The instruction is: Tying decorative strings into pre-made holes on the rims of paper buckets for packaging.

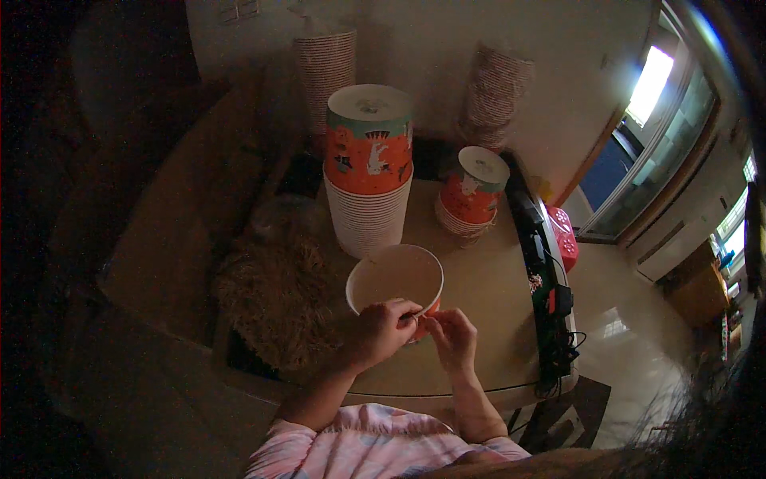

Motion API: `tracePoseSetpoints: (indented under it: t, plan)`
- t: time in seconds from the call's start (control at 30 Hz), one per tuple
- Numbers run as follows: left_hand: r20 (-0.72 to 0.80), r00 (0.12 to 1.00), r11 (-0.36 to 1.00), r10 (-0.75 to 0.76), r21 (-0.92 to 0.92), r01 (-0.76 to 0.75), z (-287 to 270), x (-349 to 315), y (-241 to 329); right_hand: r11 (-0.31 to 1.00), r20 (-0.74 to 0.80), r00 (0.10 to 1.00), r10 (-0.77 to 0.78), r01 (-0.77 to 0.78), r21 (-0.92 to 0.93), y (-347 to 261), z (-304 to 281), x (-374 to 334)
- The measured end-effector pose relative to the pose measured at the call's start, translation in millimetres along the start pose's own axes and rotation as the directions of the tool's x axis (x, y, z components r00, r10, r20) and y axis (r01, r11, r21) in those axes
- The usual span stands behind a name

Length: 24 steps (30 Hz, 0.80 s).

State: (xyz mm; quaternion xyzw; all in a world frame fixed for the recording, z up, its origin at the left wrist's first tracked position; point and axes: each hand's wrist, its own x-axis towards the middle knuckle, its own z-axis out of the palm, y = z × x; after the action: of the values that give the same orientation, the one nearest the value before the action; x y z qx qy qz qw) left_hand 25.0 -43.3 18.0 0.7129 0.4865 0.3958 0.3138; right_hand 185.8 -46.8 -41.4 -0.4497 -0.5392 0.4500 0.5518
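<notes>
A paper bucket (394,275), pale inside and orange outside, stands on the table in front of me with its mouth up. My left hand (384,330) is closed on its near rim, thumb and fingers bent together. Just right of it, my right hand (455,338) pinches at the bucket's outer wall below the rim. Whatever lies between those fingertips is too small and dark to make out. Left of the bucket lies a tangled heap of brown twine (279,299). Behind it rises a tall stack of upturned orange-and-green paper buckets (369,172).
A shorter stack of upturned buckets (472,195) stands back right. Two tall stacks of nested containers, one at the left (325,68) and one at the right (496,96), stand by the wall. Black cables (558,299) and a red basket (562,237) line the right edge.
</notes>
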Motion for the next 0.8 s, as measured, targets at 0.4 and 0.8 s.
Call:
tracePoseSetpoints:
  t: [0.4,0.8]
  plan:
    - [0.013,1.0,0.999,-0.006,0.034,0.006,0,0,-3,0.937,-0.01,0.989,0.145,-0.134,0.322,-2,2,-2]
    - [0.013,1.0,1.0,0.015,0.001,-0.015,0,0,0,0.967,0.131,0.991,-0.014,-0.019,0.252,2,-6,0]
